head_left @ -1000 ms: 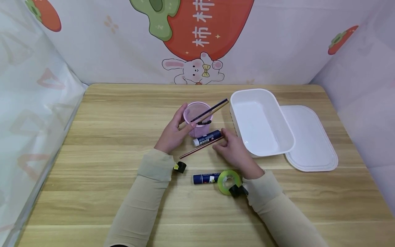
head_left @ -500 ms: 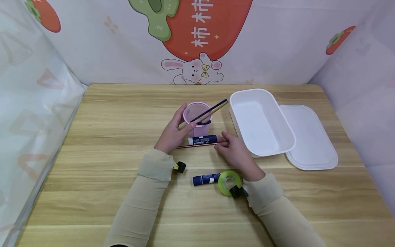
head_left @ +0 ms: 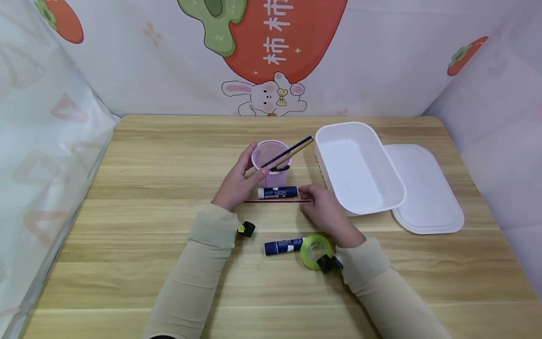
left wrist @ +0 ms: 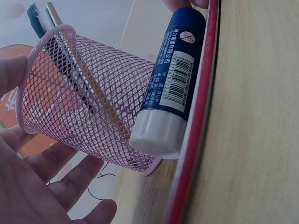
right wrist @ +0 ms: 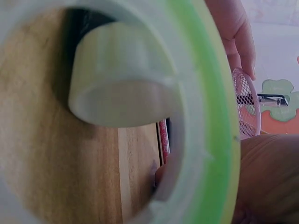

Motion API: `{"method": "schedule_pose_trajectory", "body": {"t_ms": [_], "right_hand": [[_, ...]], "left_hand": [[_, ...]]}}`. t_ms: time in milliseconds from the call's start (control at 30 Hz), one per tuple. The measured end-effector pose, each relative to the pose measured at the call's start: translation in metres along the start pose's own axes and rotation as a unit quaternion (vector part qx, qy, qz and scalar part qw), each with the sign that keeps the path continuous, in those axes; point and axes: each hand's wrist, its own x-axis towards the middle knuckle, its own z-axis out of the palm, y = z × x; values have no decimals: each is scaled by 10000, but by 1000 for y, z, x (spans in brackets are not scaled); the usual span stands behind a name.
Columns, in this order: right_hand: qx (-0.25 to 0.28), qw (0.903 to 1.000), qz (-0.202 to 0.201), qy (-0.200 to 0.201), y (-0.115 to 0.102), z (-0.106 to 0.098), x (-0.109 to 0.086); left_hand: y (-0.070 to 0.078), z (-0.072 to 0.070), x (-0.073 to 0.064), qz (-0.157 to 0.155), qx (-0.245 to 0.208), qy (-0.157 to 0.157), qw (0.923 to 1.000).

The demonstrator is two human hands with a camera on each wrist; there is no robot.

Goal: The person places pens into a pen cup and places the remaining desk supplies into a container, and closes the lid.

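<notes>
My left hand (head_left: 235,188) grips the pink mesh pen cup (head_left: 274,180) at its rim, thumb and fingers on either side. A dark pencil (head_left: 292,148), a light wooden one (head_left: 301,145) and a black pen (head_left: 280,169) lean in it. Just in front lies a blue glue stick (left wrist: 175,79) with a white cap, and alongside it a red pencil (head_left: 275,201). My right hand (head_left: 325,211) has its fingers curled at the pencil's right end, close to the glue stick's blue end. In the right wrist view the green tape roll (right wrist: 210,112) covers most of that hand.
Nearer me, a second blue glue stick (head_left: 281,246) lies partly behind the tape roll (head_left: 306,252), close to my right wrist. A white plastic box (head_left: 360,169) stands at the right, overlapping its flat white lid (head_left: 427,193). Printed cloth (head_left: 372,61) hangs behind the table.
The glue stick and red pencil have swung from slanting to lying level, side by side below the pen cup. My right fingers have drawn back slightly from the glue stick's end.
</notes>
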Motion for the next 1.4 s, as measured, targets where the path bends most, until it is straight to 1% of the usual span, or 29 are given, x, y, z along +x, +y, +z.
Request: {"method": "schedule_pose_trajectory", "body": {"t_ms": [233, 500, 800, 900, 1000, 1167, 1267, 1400], "right_hand": [[-662, 9973, -274, 149, -4, -1, 0], [-1170, 9924, -367, -44, -6, 0, -2], [-1550, 9872, -271, -267, -11, 0, -2], [-1432, 9888, -212, -351, -12, -3, -3], [-1112, 9926, -183, -461, -13, -8, -5], [-648, 9957, -223, -619, -15, -16, -8], [-471, 9965, -341, -593, -17, -20, -11], [-244, 9967, -603, -475, -17, -21, -15]], "left_hand": [[-1, 0, 0, 92, 39, 29, 9999], [-1, 0, -1, 116, -19, -15, 9999], [-1, 1, -1, 47, 20, -8, 10000], [-1, 1, -1, 109, -69, -44, 9999], [-1, 1, -1, 140, -120, -86, 9998], [-1, 1, 0, 76, -55, -26, 10000], [-1, 1, 0, 66, -49, -13, 10000], [-1, 0, 0, 31, -55, 4, 10000]]}}
